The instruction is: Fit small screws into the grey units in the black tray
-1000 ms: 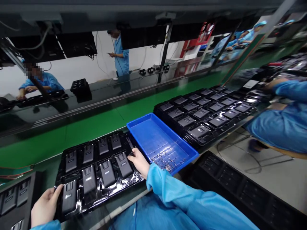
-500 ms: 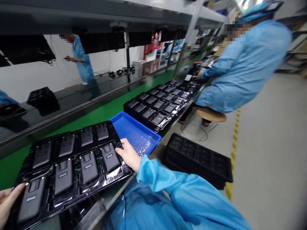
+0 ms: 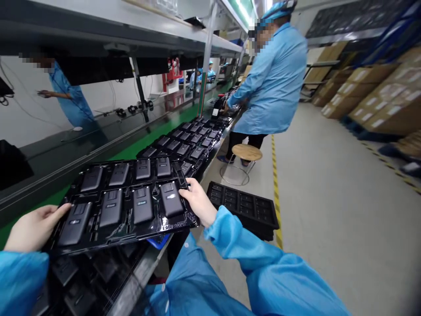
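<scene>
A glossy black plastic tray (image 3: 154, 226) carrying several black devices (image 3: 142, 204) is lifted above the bench edge. My left hand (image 3: 33, 228) grips its left end, fingers wrapped on the rim. At the tray's right end my right hand (image 3: 199, 204) is closed on the edge, thumb on top. Under the tray's near right corner a bit of the blue bin (image 3: 158, 241) peeks out.
More black trays of devices (image 3: 184, 147) lie along the bench beside the green conveyor belt (image 3: 131, 151). A stack of empty black trays (image 3: 245, 208) sits on the floor. A person in a blue coat (image 3: 272, 83) stands by a round stool (image 3: 246, 152). Cardboard boxes (image 3: 378, 101) line the right.
The tray has been raised off the bench and carried to the right, now covering the blue bin. My view has swung right toward the aisle and the standing person.
</scene>
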The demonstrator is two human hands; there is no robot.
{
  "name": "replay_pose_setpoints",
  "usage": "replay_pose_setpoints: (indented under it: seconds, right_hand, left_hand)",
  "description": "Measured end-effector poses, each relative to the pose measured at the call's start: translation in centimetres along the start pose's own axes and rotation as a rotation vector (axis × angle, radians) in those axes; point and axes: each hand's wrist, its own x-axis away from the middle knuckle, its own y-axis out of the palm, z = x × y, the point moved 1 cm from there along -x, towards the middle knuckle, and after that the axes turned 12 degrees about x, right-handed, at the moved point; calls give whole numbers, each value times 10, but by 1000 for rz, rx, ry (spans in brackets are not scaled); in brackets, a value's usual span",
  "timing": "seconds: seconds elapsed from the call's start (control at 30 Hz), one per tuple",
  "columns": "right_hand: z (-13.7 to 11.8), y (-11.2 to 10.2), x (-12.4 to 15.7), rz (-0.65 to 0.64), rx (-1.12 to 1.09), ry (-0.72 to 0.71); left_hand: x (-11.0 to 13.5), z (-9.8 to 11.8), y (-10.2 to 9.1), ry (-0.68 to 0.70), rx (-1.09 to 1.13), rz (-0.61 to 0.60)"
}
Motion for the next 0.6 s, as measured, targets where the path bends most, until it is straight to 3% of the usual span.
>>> replay_pose_setpoints:
  seconds: [0.17, 0.37, 0.5, 0.6]
  right_hand:
    - [-12, -52, -18, 144, -15, 14]
    - [-13, -106, -49, 270, 27, -5]
    - [-9, -142, -97, 337, 85, -14]
    - [-14, -170, -144, 383, 133, -38]
  left_hand:
    - [-10, 102, 26, 152, -22, -46]
    - [-34, 186, 67, 301, 13, -113]
    - [-62, 247, 88, 381, 8, -123]
    - [-91, 305, 103, 432, 2, -113]
